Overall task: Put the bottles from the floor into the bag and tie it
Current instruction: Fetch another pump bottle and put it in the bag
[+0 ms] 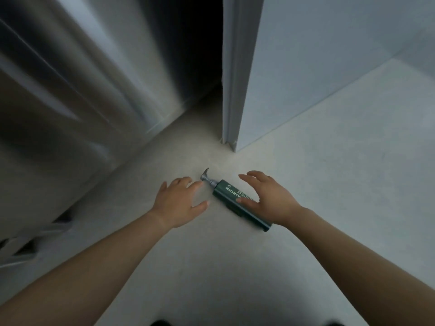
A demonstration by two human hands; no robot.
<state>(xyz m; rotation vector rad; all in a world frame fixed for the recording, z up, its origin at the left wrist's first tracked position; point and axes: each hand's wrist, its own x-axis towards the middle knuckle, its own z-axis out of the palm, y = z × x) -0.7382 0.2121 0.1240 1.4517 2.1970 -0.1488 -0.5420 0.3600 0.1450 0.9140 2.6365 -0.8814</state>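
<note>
A dark green pump bottle with a silver pump head and white lettering lies on its side on the pale floor, pump end pointing up-left. My right hand hovers over its middle, fingers spread and thumb touching its side. My left hand is open just left of the pump head, fingertips close to it. No bag is in view.
A white door stands open behind the bottle, its lower corner close to the pump. A dark gap lies beside it. A blurred grey surface fills the left. Pale floor extends to the right.
</note>
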